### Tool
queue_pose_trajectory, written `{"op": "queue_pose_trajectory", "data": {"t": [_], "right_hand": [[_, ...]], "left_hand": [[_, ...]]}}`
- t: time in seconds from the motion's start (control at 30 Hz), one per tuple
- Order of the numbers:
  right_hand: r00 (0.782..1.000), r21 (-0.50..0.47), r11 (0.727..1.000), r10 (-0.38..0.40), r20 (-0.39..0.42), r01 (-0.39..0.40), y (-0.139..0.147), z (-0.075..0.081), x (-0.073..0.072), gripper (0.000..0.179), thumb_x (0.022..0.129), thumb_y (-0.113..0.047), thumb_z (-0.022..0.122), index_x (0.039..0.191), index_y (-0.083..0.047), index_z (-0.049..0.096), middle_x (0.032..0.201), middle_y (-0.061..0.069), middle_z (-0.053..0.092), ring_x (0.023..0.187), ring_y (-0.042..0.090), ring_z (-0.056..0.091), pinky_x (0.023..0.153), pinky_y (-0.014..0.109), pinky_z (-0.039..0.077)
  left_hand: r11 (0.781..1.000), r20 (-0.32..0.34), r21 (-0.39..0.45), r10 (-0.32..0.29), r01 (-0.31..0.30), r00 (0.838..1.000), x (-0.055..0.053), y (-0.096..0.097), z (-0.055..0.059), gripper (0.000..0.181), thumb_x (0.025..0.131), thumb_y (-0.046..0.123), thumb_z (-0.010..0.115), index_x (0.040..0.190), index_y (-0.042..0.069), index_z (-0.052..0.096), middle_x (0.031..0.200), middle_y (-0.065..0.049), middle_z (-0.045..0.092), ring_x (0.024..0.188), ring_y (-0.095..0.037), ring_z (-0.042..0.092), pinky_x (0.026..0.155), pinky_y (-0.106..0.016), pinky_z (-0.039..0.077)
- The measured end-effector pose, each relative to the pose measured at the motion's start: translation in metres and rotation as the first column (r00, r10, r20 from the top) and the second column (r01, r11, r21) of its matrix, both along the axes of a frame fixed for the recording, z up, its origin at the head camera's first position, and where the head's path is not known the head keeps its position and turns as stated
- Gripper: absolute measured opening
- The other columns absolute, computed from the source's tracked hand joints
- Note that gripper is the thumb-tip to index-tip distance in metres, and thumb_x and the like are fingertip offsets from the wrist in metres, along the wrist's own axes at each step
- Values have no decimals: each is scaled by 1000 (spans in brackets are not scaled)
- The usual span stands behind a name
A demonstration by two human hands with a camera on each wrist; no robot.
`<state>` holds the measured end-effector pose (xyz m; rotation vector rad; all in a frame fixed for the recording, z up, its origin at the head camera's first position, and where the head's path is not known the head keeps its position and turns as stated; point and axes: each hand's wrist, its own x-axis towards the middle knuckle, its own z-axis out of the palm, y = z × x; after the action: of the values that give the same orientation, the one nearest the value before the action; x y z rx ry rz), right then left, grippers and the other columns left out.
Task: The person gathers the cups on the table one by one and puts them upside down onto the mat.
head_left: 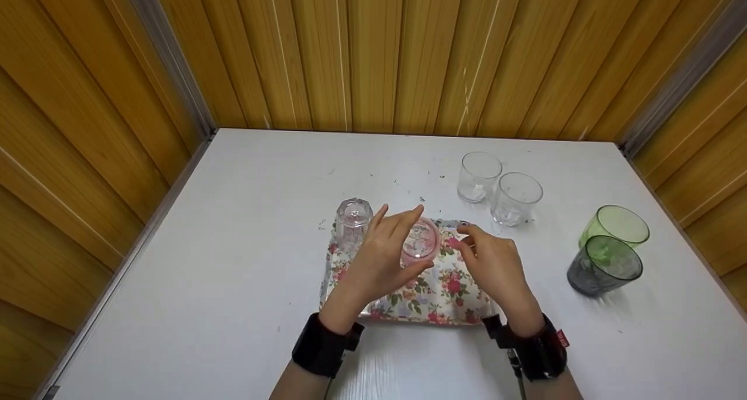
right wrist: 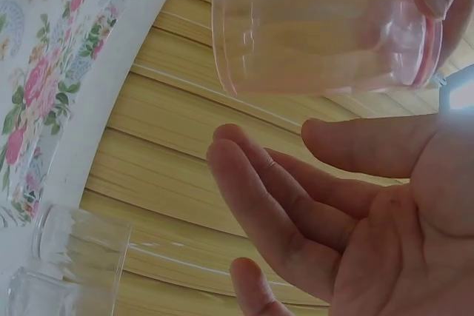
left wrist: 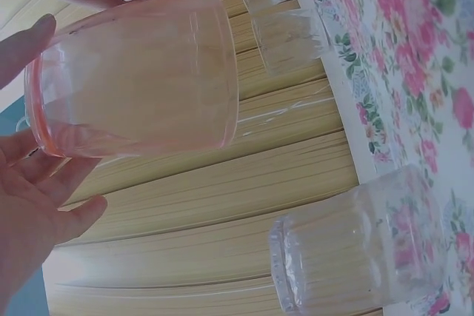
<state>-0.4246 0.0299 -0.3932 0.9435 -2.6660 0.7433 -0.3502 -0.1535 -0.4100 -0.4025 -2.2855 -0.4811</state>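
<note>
A pink-tinted glass [head_left: 420, 240] is upside down above the floral tray [head_left: 446, 313], its thick base up. My left hand [head_left: 379, 254] holds it near the base, thumb on one side and fingers on the other, as the left wrist view shows; the pink glass [left wrist: 141, 79] appears side-on there. Just right of it is my right hand [head_left: 495, 263], fingers loosely bent and apart from the glass [right wrist: 318, 27]; nothing is in its grasp. A clear faceted glass [head_left: 353, 222] stands upside down at the tray's back left corner.
Two clear glasses [head_left: 480, 175] stand upright behind the tray to the right. Farther right are a green glass [head_left: 624, 222] and a dark grey glass [head_left: 601, 271], close together. Wood-patterned panels [head_left: 373, 55] border the white table [head_left: 233, 260] at the back and sides.
</note>
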Motion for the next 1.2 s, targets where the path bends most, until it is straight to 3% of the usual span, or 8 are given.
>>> {"op": "queue_pose_trajectory", "data": {"t": [0.27, 0.53, 0.87, 1.0, 1.2], "right_hand": [[997, 21, 998, -64, 52, 63, 12, 4, -9, 24, 87, -13, 57, 107, 0, 62, 88, 14, 69, 77, 32, 64, 76, 52, 39], [992, 38, 992, -119, 51, 117, 23, 5, -18, 26, 87, -13, 57, 109, 1, 60, 89, 16, 69, 76, 35, 63, 75, 54, 37], [974, 143, 980, -163, 159, 140, 42, 13, -26, 32, 90, -16, 53, 115, 3, 56, 98, 19, 66, 84, 40, 60, 76, 56, 35], [968, 167, 974, -181, 173, 152, 49, 16, -30, 32, 91, -16, 50, 116, 3, 55, 101, 20, 65, 86, 41, 60, 75, 57, 36], [961, 176, 971, -195, 195, 162, 57, 19, -33, 31, 92, -16, 47, 116, 3, 54, 103, 20, 64, 88, 42, 59, 74, 56, 36]], "left_hand": [[1000, 59, 10, 16, -17, 998, -5, -4, -9, 81, 71, 36, 76, 135, 5, 39, 124, -7, 54, 117, -19, 48, 109, -44, 25], [1000, 109, 1, 24, -25, 994, -9, -7, -15, 78, 72, 33, 75, 136, 6, 38, 127, -8, 51, 118, -20, 47, 108, -46, 26], [1000, 136, 6, 18, -19, 991, -13, -9, -21, 75, 73, 30, 75, 135, 7, 40, 130, -8, 48, 122, -21, 44, 110, -43, 22], [1000, 163, 28, -6, 1, 987, -15, -9, -23, 74, 74, 26, 74, 136, 5, 38, 132, -10, 46, 123, -22, 43, 109, -42, 26], [999, 212, 51, -8, -3, 977, -17, -8, -27, 71, 76, 22, 73, 135, 5, 38, 135, -12, 43, 124, -25, 43, 103, -31, 37]]}}
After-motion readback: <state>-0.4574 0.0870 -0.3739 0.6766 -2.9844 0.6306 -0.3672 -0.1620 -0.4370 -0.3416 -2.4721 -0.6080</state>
